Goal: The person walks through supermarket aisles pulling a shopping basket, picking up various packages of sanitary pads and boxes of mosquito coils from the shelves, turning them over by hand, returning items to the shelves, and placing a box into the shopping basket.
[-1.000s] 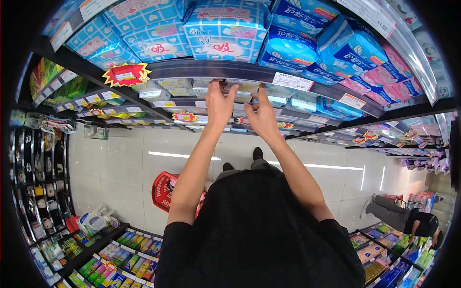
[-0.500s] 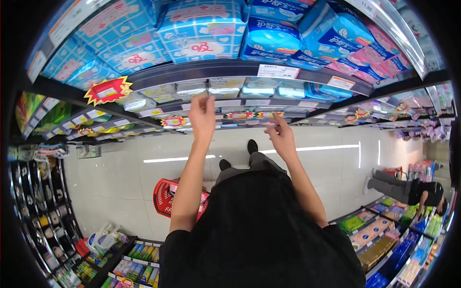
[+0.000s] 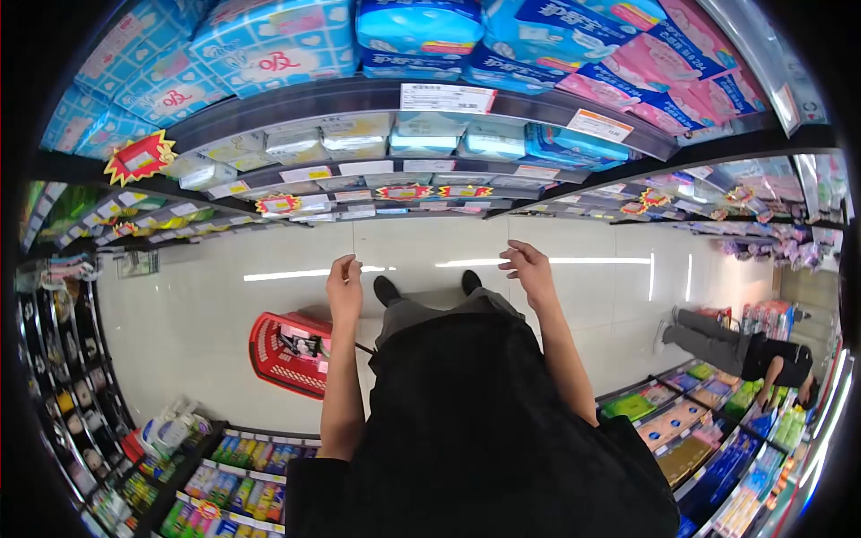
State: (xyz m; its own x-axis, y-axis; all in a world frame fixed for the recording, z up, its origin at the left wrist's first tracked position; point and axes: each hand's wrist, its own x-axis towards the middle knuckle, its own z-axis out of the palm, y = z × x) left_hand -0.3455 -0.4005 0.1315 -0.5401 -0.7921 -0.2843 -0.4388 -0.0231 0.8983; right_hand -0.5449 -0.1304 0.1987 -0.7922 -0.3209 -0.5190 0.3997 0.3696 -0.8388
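Observation:
My left hand (image 3: 344, 289) hangs over the floor with its fingers loosely bent and nothing visible in it. The red shopping basket (image 3: 296, 355) stands on the floor just beside my left forearm, with dark and pink packages (image 3: 303, 342) inside. Out in front of my body is my right hand (image 3: 529, 271), also without a visible object, its fingers apart. Both hands are below the shelf edge and touch none of the goods. Blue checked packs (image 3: 273, 49) and blue sanitary pad packs (image 3: 419, 36) fill the upper shelf ahead.
Lower shelves hold white and blue packs (image 3: 421, 134). A price label (image 3: 448, 97) and starburst tags (image 3: 140, 159) hang on the shelf edges. Another person (image 3: 744, 354) stands to the right by a display of boxed goods (image 3: 691, 430). Bottles (image 3: 229, 484) fill shelving behind on the left.
Both hands have come down and away from the shelf, the left one more. My view has shifted right along the shelf, and the basket shows more fully. My left foot has moved.

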